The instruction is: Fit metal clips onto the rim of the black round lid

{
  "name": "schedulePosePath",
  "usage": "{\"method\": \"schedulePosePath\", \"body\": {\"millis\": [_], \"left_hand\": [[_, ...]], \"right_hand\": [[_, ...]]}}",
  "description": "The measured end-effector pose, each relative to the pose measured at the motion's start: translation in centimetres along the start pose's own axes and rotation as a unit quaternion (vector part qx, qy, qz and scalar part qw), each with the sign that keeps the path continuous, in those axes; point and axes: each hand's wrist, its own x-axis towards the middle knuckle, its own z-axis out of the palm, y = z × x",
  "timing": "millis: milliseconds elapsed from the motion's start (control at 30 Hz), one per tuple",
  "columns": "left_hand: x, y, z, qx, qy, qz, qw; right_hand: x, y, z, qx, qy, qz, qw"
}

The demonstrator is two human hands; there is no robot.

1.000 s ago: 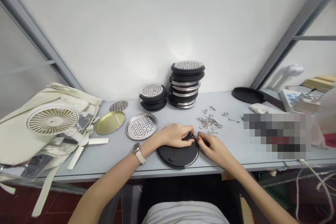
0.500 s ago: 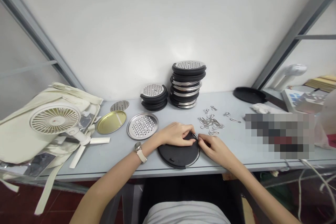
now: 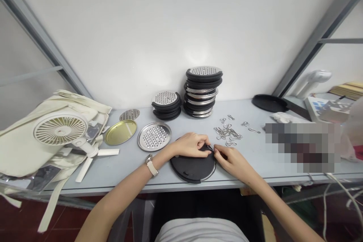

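Black round lid (image 3: 193, 166) at table (image 3: 255, 151) front edge, overhanging slightly. Left hand (image 3: 190, 144) presses its rim; right hand (image 3: 231, 160) pinches small wire clip (image 3: 210, 147) against that rim. Risk: clip springs from pinched fingertips into loose clip pile (image 3: 228, 133), or lid slides off the edge under uneven pressure.

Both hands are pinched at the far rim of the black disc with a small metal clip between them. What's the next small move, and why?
Probably press the metal clip onto the rim of the black disc. The left hand pins the disc flat on the table and the right hand pinches the clip at the edge, which looks not yet seated.
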Motion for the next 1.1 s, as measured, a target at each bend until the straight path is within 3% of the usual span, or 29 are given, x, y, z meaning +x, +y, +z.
{"method": "schedulePosePath", "body": {"millis": [300, 733, 1100], "left_hand": [[0.04, 0.19, 0.17, -0.018, 0.004, -0.018, 1.0], [0.05, -0.04, 0.24, -0.023, -0.002, -0.005, 1.0], [0.11, 0.15, 0.02, -0.005, 0.02, 0.01, 1.0]], "right_hand": [[0.02, 0.14, 0.19, 0.015, 0.005, 0.021, 1.0], [0.03, 0.5, 0.08, 0.076, 0.066, 0.033, 0.994], [0.17, 0.62, 0.6, -0.038, 0.017, 0.002, 0.999]]}}
